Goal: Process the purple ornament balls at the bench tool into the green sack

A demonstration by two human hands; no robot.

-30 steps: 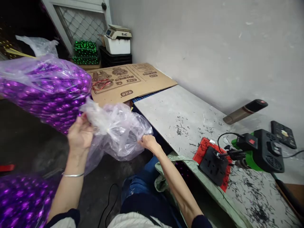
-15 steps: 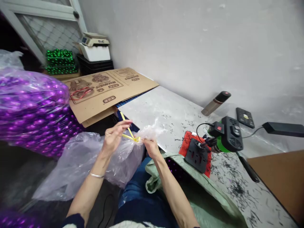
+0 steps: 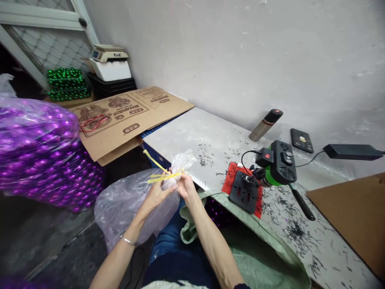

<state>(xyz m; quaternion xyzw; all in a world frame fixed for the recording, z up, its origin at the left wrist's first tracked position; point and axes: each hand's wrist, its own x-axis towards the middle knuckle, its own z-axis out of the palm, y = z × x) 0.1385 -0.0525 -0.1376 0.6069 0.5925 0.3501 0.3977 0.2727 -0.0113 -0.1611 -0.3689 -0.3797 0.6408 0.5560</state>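
A clear plastic bag (image 3: 132, 200) hangs at the left of my lap, its neck gathered between my hands. Yellow ties (image 3: 156, 161) cross round the gathered neck, their loose ends pointing left. My left hand (image 3: 159, 194) has its fingers closed on the bag's neck, just under the ties. Close against it on the right, my right hand (image 3: 185, 186) pinches the neck where the yellow tie crosses. The crumpled top of the bag sticks up above my fingers.
Purple beads in plastic (image 3: 45, 156) stand at left beside flattened cardboard (image 3: 120, 120). The grey table (image 3: 180, 134) bears black scraps, a black-green machine (image 3: 278, 162), a bottle (image 3: 266, 125) and a phone (image 3: 301, 140). A green sack (image 3: 264, 257) hangs open at its near edge.
My left hand has moved right and down, from the loose yellow ends onto the bag's neck beside my right hand. The bag has drawn in toward my lap. The whole view has shifted slightly.
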